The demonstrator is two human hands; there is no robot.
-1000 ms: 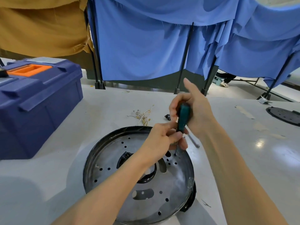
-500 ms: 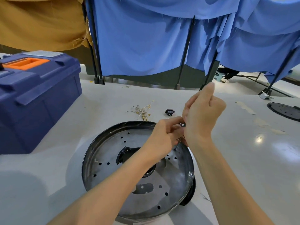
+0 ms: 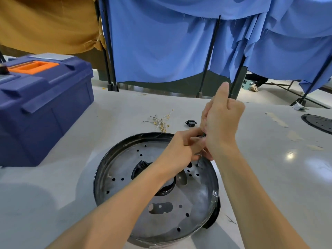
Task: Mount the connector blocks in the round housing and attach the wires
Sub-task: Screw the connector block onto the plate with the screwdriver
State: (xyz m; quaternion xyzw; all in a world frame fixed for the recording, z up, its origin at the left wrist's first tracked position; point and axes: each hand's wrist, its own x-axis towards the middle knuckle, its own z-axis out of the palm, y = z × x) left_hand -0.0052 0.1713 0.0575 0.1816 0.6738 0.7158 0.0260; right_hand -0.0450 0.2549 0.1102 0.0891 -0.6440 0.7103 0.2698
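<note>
The round housing (image 3: 125,168), a dark metal dish with many holes and a central opening, lies on the table in front of me. My right hand (image 3: 222,123) is curled round a screwdriver whose handle is hidden; only its thin shaft (image 3: 198,159) shows, pointing down at a hole near the dish's far right rim. My left hand (image 3: 181,150) pinches around the shaft just above the plate. A small black connector block (image 3: 191,122) lies on the table behind the dish. A bundle of thin wires with brass terminals (image 3: 161,121) lies left of it.
A blue toolbox (image 3: 41,105) with an orange handle stands at the left. Another black round plate (image 3: 318,123) sits at the far right table edge. Blue and mustard cloths hang on black stands (image 3: 206,69) behind the table.
My right hand has turned so its back faces me and now hides the teal screwdriver handle seen a second ago. Both hands stay above the dish's far right rim.
</note>
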